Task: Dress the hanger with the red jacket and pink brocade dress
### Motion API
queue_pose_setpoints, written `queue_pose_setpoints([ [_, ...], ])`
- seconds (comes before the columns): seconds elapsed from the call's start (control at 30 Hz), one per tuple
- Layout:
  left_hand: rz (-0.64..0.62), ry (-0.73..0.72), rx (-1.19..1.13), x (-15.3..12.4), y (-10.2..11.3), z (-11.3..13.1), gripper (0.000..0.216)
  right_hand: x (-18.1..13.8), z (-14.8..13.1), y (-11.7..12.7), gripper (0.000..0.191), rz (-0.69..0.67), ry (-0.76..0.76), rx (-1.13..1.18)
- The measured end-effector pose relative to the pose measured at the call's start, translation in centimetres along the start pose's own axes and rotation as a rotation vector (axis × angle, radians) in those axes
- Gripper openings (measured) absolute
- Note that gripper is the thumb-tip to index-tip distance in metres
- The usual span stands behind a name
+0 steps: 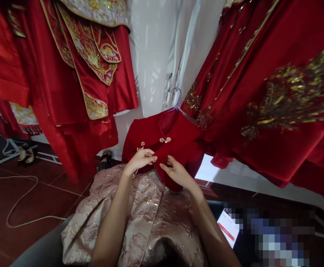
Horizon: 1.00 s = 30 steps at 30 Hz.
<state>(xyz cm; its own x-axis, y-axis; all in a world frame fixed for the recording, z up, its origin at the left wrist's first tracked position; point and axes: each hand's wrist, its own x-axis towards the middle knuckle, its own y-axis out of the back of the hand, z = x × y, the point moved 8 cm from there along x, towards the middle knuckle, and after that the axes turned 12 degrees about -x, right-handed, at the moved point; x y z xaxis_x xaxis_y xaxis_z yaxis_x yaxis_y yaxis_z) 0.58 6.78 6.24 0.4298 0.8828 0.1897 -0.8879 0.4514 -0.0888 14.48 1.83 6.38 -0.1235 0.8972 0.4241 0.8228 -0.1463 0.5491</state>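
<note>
A small dark red jacket [178, 137] with pearl knot buttons hangs on a purple hanger [176, 97] in front of me. My left hand [141, 159] pinches the jacket's front edge near the lowest button, fingers closed on the cloth. My right hand [175, 172] grips the lower front flap beside it, fingers curled round the fabric. Below the jacket, a pale pink and gold brocade skirt [139, 218] spreads under my forearms.
Red embroidered gowns hang at the left [75, 74] and right [275, 96], close on both sides. A white curtain [156, 55] is behind. A white cable [20, 200] loops over the dark red floor; shoes [25, 155] stand at the left.
</note>
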Motion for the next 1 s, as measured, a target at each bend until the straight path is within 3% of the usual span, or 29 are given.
queue_pose_setpoints([
  [0.13, 0.24, -0.169, 0.185, -0.5, 2.7, 1.9, 0.014, 0.0, -0.2, 1.9, 0.038, 0.129, -0.095, -0.023],
  [0.2, 0.303, -0.245, 0.262, -0.9, 2.8, 3.0, 0.01, 0.1, -1.0, 2.5, 0.035, 0.141, -0.09, 0.024],
  [0.27, 0.256, -0.294, 0.27, -1.0, 1.7, 3.7, 0.008, 0.2, -1.8, 2.2, 0.034, 0.083, -0.064, 0.097],
  [0.37, 0.066, -0.26, 0.174, -0.8, -1.3, 3.6, 0.012, 0.3, -2.3, 1.3, 0.04, 0.031, -0.038, 0.116],
  [0.47, -0.071, -0.198, 0.133, -1.0, -3.4, 3.3, 0.019, 0.5, -1.9, 0.9, 0.045, 0.059, -0.027, 0.018],
  [0.57, -0.112, -0.264, 0.195, -1.4, -3.8, 4.0, 0.022, 0.7, -1.5, 1.9, 0.034, 0.137, -0.03, -0.116],
  [0.67, 0.061, -0.365, 0.247, -1.5, -1.9, 4.6, 0.022, 0.7, -1.5, 3.2, 0.03, 0.141, -0.029, -0.174],
  [0.77, 0.446, -0.39, 0.232, -1.4, 1.7, 3.6, 0.037, 0.6, -1.7, 3.9, 0.032, 0.085, -0.024, -0.198],
  [0.83, 0.624, -0.356, 0.216, -1.3, 3.5, 2.0, 0.054, 0.4, -1.6, 4.1, 0.034, 0.06, -0.038, -0.223],
  [0.9, 0.649, -0.319, 0.237, -0.6, 4.0, 0.4, 0.056, 0.4, -1.3, 3.9, 0.036, 0.03, -0.056, -0.213],
  [1.0, 0.591, -0.319, 0.289, 0.1, 3.8, -0.8, 0.044, 0.4, -1.2, 2.6, 0.038, -0.049, -0.066, -0.12],
])
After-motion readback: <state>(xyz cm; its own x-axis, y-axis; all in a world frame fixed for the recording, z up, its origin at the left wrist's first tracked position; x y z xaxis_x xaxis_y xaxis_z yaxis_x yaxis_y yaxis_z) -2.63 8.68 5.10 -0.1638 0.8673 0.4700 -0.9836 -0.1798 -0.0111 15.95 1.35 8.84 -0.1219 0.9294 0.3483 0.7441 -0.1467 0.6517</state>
